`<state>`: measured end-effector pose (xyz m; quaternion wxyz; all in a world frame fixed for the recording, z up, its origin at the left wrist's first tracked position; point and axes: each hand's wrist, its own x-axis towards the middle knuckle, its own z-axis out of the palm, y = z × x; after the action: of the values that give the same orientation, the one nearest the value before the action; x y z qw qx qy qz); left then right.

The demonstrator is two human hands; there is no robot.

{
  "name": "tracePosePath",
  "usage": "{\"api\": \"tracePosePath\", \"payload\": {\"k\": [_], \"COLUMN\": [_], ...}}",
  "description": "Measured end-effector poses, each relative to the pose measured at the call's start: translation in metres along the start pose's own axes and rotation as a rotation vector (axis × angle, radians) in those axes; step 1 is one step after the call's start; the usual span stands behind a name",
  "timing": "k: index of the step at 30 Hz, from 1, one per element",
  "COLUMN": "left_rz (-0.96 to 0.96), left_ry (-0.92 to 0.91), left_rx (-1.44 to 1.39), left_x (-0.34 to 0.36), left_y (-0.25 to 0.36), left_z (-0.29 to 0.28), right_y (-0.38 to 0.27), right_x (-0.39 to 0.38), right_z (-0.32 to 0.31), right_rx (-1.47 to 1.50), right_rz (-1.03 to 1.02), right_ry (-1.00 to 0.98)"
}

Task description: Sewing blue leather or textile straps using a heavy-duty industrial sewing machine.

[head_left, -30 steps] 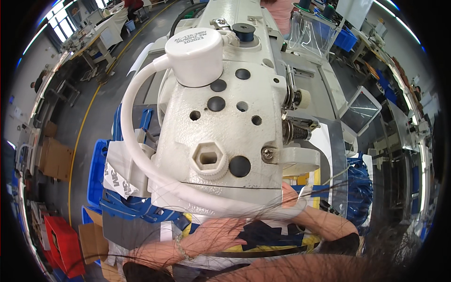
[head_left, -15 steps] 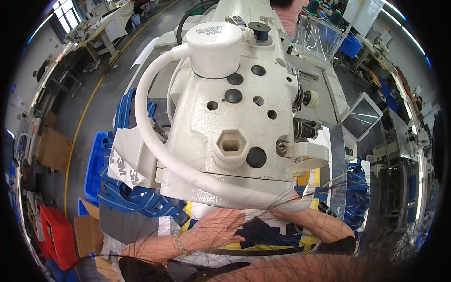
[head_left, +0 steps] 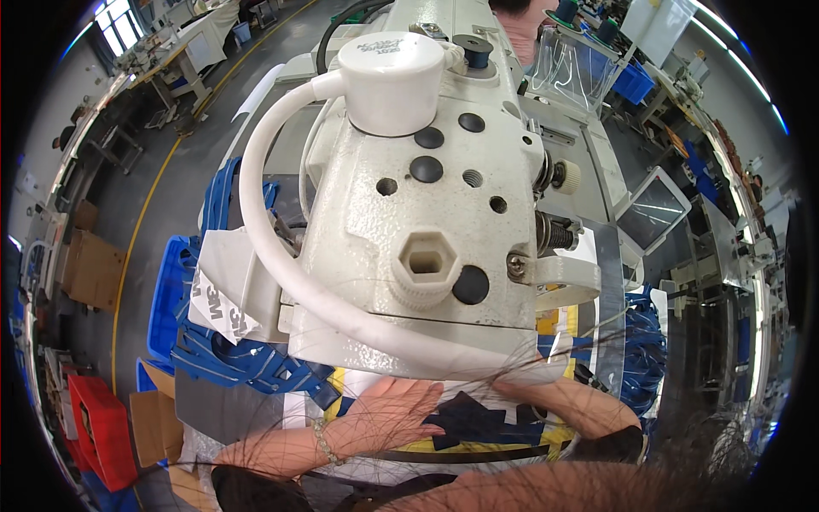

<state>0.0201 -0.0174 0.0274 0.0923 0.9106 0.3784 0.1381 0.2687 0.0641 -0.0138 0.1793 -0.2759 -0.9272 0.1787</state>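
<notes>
My left hand [head_left: 388, 416] lies flat with its fingers stretched out, pointing right, beneath the front of a large white sewing machine head [head_left: 358, 264]. Its fingertips reach the edge of some dark blue fabric pieces [head_left: 482, 422]. These lie on a white work surface with yellow edging [head_left: 418, 445]. From the right comes my right hand [head_left: 533, 394], just beyond the fabric. The machine and its thick white hose [head_left: 264, 213] cover its fingers, so I cannot see whether they grip anything. Strands of hair cross the lower part of the view.
Bundled blue straps lie at the left [head_left: 247, 367] and hang at the right [head_left: 644, 350]. A blue bin [head_left: 162, 299], an open cardboard box [head_left: 153, 427] and a red crate [head_left: 101, 431] stand at left. A tilted screen [head_left: 653, 209] stands right of the machine. Someone in pink [head_left: 520, 34] is behind it.
The whole view has shifted slightly. Both hands and the blue fabric keep nearly the same places.
</notes>
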Motion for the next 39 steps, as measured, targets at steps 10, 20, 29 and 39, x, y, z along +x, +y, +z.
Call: {"api": "tracePosePath", "payload": {"k": [10,20,29,39], "left_rz": [-0.007,0.022,0.024,0.083], "left_ry": [0.015,0.063,0.135,0.175], "left_rx": [0.088,0.192,0.090,0.001], "left_x": [0.008,0.004,0.000,0.001], "left_y": [0.000,-0.002,-0.004,-0.007], "left_z": [-0.001,0.005,0.010,0.010], "right_y": [-0.009,-0.030,-0.029,-0.030], "right_x": [0.016,0.026,0.022,0.020], "right_z": [-0.017,-0.017,-0.007,-0.007], "right_rx": [-0.343,-0.065,-0.116,-0.162], "right_rz": [-0.408,-0.248,-0.220,-0.097], "right_ry": [-0.014,0.052,0.187,0.252]}}
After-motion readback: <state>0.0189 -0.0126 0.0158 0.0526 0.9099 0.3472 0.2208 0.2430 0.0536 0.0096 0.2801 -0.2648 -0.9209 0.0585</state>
